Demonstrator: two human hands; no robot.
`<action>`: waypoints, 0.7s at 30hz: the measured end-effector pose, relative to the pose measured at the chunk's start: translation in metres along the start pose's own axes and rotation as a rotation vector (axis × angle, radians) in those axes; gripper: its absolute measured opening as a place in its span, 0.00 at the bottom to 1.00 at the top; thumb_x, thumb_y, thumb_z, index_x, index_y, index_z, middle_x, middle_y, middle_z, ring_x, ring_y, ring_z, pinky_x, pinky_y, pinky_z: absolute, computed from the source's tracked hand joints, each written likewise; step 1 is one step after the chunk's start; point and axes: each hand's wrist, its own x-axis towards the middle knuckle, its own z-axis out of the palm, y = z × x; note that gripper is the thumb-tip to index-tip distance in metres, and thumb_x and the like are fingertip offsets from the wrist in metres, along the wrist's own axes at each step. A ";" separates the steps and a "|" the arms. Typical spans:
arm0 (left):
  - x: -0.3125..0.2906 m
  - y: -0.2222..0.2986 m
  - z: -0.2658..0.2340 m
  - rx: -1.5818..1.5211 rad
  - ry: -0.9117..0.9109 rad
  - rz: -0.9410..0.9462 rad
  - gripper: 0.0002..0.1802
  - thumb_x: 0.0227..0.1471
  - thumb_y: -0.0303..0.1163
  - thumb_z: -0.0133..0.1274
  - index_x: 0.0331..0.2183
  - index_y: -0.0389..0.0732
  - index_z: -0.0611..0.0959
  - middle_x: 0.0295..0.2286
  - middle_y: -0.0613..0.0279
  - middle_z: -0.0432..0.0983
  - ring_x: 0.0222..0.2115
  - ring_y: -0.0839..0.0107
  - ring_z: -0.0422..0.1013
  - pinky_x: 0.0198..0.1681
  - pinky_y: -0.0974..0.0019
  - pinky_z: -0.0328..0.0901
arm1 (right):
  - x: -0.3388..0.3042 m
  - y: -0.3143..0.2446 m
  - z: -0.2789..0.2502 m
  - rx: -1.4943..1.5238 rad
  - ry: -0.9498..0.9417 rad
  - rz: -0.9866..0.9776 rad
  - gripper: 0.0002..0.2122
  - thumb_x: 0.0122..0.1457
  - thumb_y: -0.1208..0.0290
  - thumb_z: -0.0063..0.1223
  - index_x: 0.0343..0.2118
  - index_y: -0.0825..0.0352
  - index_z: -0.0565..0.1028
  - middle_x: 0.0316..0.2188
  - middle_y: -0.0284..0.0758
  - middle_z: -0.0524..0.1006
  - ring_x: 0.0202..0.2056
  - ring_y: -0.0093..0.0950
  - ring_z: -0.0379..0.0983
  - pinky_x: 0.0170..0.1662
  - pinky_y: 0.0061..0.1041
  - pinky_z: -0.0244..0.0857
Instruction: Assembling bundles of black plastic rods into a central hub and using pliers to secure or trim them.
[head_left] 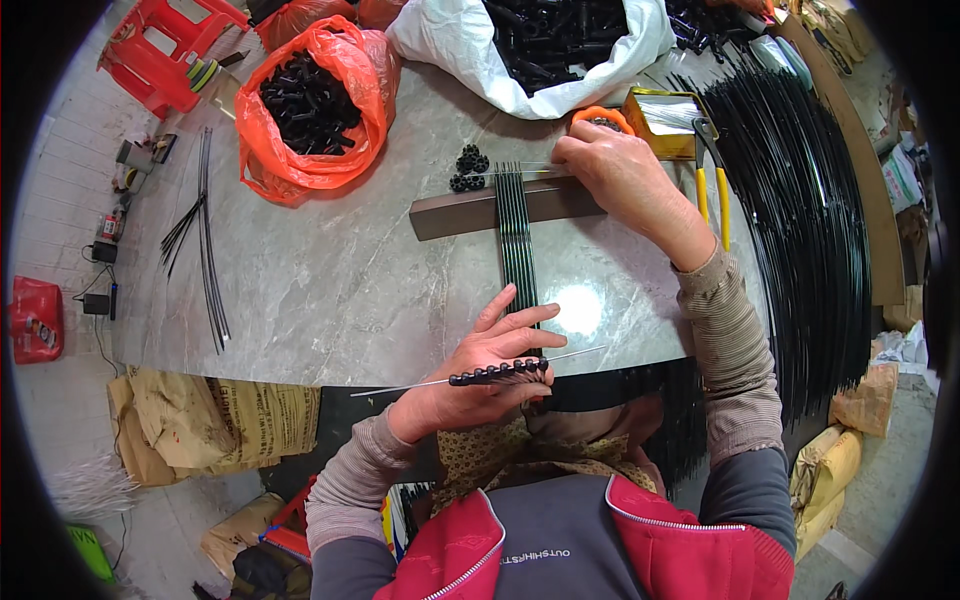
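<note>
A flat row of slim black rods (516, 240) lies across a brown bar (460, 212) on the table. My left hand (478, 365) holds its near end, thumb below and other fingers stretched over the rods. Black end pieces (498, 373) line up there, with a thin metal wire (400, 388) running through them and sticking out on both sides. At the far end, my right hand (625, 170) is closed in a pinch on another thin wire (545, 170) that reaches the rod tips. Small black tubular pieces (470, 170) sit left of those tips.
Black parts fill an orange bag (375, 130) and a white sack (455, 50). Right of my right hand are a yellow box (645, 140) of thin wires, yellow-handled pliers (723, 205) and a large rod bundle (800, 220). Several loose rods (208, 250) lie at left.
</note>
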 end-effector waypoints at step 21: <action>0.001 -0.001 0.000 0.006 0.002 0.006 0.05 0.45 0.31 0.65 0.27 0.49 0.84 0.46 0.65 0.78 0.60 0.58 0.64 0.69 0.44 0.39 | -0.001 0.000 0.003 0.020 -0.002 0.030 0.05 0.59 0.75 0.52 0.37 0.66 0.78 0.33 0.37 0.74 0.36 0.37 0.76 0.40 0.34 0.71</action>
